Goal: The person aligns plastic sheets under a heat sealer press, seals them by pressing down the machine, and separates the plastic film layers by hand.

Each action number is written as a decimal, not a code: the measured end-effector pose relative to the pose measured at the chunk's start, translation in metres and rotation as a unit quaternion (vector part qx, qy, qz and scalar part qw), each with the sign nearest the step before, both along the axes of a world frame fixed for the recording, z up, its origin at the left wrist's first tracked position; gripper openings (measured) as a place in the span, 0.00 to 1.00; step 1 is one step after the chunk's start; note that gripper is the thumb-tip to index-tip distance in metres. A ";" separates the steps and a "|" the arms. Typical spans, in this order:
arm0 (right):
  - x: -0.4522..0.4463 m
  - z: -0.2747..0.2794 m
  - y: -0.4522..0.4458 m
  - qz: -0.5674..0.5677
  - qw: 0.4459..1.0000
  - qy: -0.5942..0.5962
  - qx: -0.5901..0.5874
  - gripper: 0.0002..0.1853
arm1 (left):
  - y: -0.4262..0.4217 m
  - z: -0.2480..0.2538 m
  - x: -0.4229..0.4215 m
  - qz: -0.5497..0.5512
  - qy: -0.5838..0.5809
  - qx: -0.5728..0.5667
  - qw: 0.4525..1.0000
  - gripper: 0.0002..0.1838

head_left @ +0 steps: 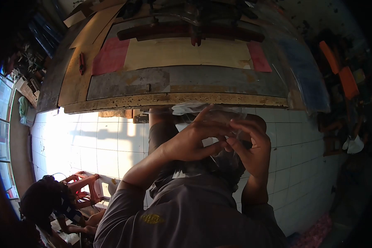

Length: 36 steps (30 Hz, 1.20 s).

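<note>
Both of my hands meet above my lap, close to the near edge of the workbench. My left hand [198, 138] reaches in from the left, thumb and fingers pinching thin, clear plastic film [190, 108]. Facing it, my right hand [254, 149] has its fingers curled and its thumb near the left fingertips, pinching the same film. The plastic spreads toward the bench edge and also hangs below the hands. Whether it is a bag or a loose sheet I cannot tell.
On the workbench [128, 82] lies a cream sheet [186, 53] with pink ends, under a dark red metal bar [194, 31]. A red cutter [82, 63] rests at the left. Another person [49, 202] sits lower left beside a red stool [82, 188]. Orange bins [348, 82] stand right.
</note>
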State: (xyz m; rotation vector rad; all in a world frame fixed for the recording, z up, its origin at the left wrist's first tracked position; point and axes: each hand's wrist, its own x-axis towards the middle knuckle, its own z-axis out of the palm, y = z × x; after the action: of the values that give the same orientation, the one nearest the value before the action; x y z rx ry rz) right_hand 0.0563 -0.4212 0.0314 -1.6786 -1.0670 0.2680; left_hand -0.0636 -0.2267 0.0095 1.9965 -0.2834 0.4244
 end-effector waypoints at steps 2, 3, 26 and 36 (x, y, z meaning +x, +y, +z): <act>-0.002 0.001 0.001 -0.003 1.000 0.015 0.016 0.18 | -0.001 -0.002 0.000 -0.014 0.013 -0.041 0.999 0.17; -0.003 0.001 0.001 -0.005 0.999 0.023 0.024 0.17 | -0.002 -0.006 0.001 -0.020 0.021 -0.067 0.997 0.16; -0.031 -0.014 -0.024 -0.115 0.955 -0.254 0.104 0.17 | -0.010 -0.003 -0.003 -0.040 0.129 -0.426 0.894 0.10; -0.037 -0.030 -0.021 -0.212 0.898 -0.338 0.185 0.16 | -0.015 -0.008 -0.010 0.091 0.027 -0.201 0.975 0.04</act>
State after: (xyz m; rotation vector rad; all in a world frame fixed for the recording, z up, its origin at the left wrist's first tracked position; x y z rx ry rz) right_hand 0.0197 -0.4419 0.0010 -1.6245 -1.1079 -0.8134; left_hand -0.0731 -0.2417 0.0016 1.6372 0.0223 0.4992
